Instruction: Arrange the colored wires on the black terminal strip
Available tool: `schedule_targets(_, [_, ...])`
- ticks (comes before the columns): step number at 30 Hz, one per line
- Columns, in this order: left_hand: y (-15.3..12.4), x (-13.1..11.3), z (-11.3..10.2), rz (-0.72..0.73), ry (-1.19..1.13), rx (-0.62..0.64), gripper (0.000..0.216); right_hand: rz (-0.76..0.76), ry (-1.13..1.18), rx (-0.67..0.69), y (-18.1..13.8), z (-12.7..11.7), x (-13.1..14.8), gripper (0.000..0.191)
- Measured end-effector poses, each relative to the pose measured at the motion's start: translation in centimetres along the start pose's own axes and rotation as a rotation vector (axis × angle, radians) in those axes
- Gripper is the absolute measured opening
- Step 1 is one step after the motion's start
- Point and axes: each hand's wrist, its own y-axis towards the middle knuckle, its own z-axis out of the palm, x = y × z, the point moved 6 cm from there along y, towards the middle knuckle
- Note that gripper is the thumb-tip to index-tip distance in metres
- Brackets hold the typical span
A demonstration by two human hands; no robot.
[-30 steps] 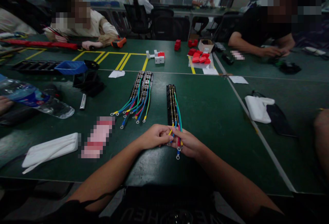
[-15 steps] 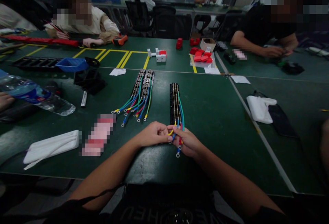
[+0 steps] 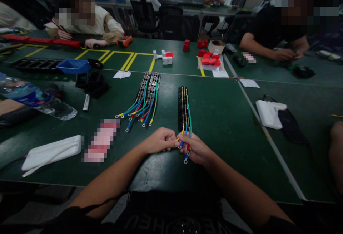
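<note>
A black terminal strip [image 3: 183, 105] with brass-coloured bars lies lengthwise in front of me. Yellow, blue, red and green wires [image 3: 190, 128] with ring lugs come out of its near end. My left hand [image 3: 163, 140] pinches the yellow wire close to its tip. Wrapped round the wire bundle from the right is my right hand [image 3: 197, 147], its thumb on top; a blue-sleeved ring lug [image 3: 185, 160] hangs below its fingers. Two similar wired strips [image 3: 148, 86] lie side by side further left, their lugs fanned towards me.
At left are a water bottle [image 3: 40, 98], a marker [image 3: 86, 102], a white power-bank-like block [image 3: 52, 153] and a blue tray [image 3: 73, 66]. Red parts [image 3: 210, 59] lie on a bag at the back. A white object [image 3: 270, 113] rests right. Co-workers sit across the table.
The yellow wire's end has shifted slightly within my fingers, and the near end of the strip has moved a little right. Both hands keep their grip.
</note>
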Motion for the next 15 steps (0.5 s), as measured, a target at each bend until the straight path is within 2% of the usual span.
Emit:
schedule_targets(10, [-0.2,0.1,-0.3,-0.042,-0.029,-0.003,0.036,0.031,-0.061,-0.002,0.1,0.0,0.0,0.021])
schedule_targets(15, [-0.9,-1.0,-0.7,0.046,0.236,-0.064,0.032,0.005,-0.027,0.04,0.2,0.4,0.0,0.024])
